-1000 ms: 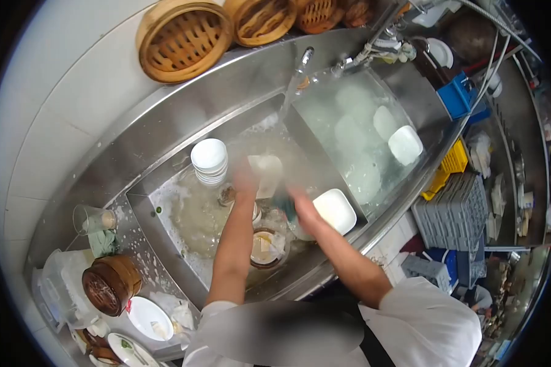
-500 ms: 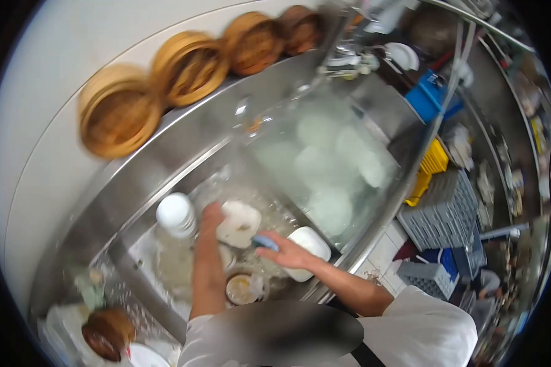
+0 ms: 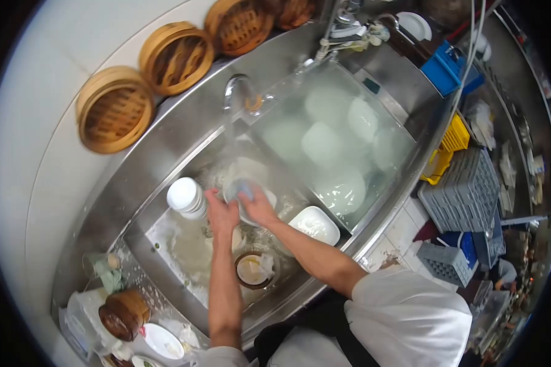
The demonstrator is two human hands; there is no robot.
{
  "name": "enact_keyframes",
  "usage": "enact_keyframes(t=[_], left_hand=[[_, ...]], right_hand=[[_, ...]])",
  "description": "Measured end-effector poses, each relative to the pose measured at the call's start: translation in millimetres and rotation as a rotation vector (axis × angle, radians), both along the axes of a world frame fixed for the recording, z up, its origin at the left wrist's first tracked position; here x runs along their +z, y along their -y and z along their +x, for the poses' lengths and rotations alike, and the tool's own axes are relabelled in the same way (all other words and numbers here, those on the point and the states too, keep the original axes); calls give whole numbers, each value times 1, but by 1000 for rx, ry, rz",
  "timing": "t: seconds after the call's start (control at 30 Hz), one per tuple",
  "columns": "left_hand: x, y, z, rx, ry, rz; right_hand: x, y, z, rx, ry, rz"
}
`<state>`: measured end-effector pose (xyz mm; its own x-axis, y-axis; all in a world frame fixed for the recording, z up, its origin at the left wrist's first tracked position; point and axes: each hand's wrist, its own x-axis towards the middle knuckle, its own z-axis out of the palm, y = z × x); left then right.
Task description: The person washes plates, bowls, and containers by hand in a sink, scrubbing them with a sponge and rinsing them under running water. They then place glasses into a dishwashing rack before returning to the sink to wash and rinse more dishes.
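Observation:
Under the running tap (image 3: 237, 85), my left hand (image 3: 221, 211) grips the left edge of a white dish (image 3: 248, 174). My right hand (image 3: 257, 205) presses a blue-grey sponge (image 3: 241, 188) on the dish, both somewhat blurred. A stack of white bowls (image 3: 185, 196) stands just left of my left hand. To the right of my right wrist is a white rectangular dish (image 3: 315, 225) with cloudy liquid in it. Below my hands, a round brown-rimmed container (image 3: 254, 270) sits in the murky sink water.
Several white dishes (image 3: 322, 147) lie under water in the right basin. Bamboo steamers (image 3: 116, 110) line the ledge behind the sink. Grey crates (image 3: 462, 189), a yellow basket (image 3: 455, 134) and a blue container (image 3: 442, 68) are at the right. A white plate (image 3: 163, 341) lies lower left.
The dish has moved up under the tap's stream. My right hand and the sponge have moved up and left onto it. The view has shifted, showing the tap more clearly.

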<state>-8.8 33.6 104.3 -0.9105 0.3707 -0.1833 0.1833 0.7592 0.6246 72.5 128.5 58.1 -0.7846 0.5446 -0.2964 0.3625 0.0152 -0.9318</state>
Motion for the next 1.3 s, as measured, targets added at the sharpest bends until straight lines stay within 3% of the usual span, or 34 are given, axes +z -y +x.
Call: enact_keyframes(t=[0.03, 0.07, 0.17, 0.2, 0.27, 0.3, 0.33, 0.37, 0.4, 0.43, 0.47, 0.5, 0.53, 0.6, 0.63, 0.67, 0.73, 0.77, 0.83, 0.87, 0.9, 0.97, 1.0, 1.07, 1.1, 1.13, 1.23, 1.3], left_hand=[[-1, 21, 8, 135, 95, 125], [-37, 51, 14, 192, -11, 227], [-67, 106, 38, 172, 82, 366], [-56, 103, 46, 210, 55, 212], [-87, 137, 36, 356, 90, 128], [-100, 146, 34, 420, 112, 95], [-77, 155, 41, 468, 483, 581], [-73, 149, 41, 424, 637, 660], [-73, 136, 46, 384, 798, 746], [-70, 125, 56, 334, 966, 806], [-49, 87, 70, 454, 934, 921], [-39, 67, 63, 364, 792, 859], [-33, 51, 55, 279, 649, 795], [-38, 27, 50, 65, 477, 752], [-62, 7, 50, -161, 165, 735], [-69, -5, 46, -191, 217, 735], [-84, -44, 45, -262, 335, 750], [-101, -58, 36, 63, 77, 546], [-185, -42, 7, 539, 282, 577], [-218, -40, -13, 690, 746, 833], [-220, -44, -29, 491, 667, 608], [-209, -41, -57, 105, 492, 154], [-199, -47, -71, -84, 393, -60], [-186, -37, -81, -441, 202, -513], [-190, -33, -74, 159, -76, -199], [-122, -34, -62, -15, -207, -297], [-41, -24, -27, -148, -221, -360], [-14, -6, -2, -131, -227, -381]], right_hand=[[-25, 15, -3, 239, -35, 205], [-38, 36, -7, 471, -77, 407], [-39, 38, -8, 333, 404, 260], [-32, 58, -9, 479, 317, 371], [-6, 80, -1, 879, 36, 657], [15, 67, 6, 879, -44, 729], [38, 42, 9, 867, -123, 800], [54, 22, 8, 846, -198, 876], [43, 6, 2, 631, -155, 256], [26, 18, 12, 378, -193, -173], [7, 39, 25, 98, -253, -581], [-1, 46, 37, -185, -334, -973], [24, 47, 64, -138, -413, -1029], [65, 12, 116, -125, -144, -187], [93, -9, 127, -204, -32, -18], [56, -39, 142, -361, -50, 121], [58, -81, 155, -614, 8, 161], [47, -101, 158, -767, -106, -16], [47, -113, 154, -1068, -321, -393], [82, -107, 143, -1143, -370, -490], [81, -98, 141, -1034, -466, -427], [135, -54, 121, -750, -236, -157], [152, -39, 119, -514, -195, -263], [134, -31, 100, -237, -266, -132], [133, -32, 81, -161, -214, -143], [114, -34, 58, -94, -108, -173], [5, -31, -22, 41, 114, -155], [-35, -10, -67, -162, -41, -516]])
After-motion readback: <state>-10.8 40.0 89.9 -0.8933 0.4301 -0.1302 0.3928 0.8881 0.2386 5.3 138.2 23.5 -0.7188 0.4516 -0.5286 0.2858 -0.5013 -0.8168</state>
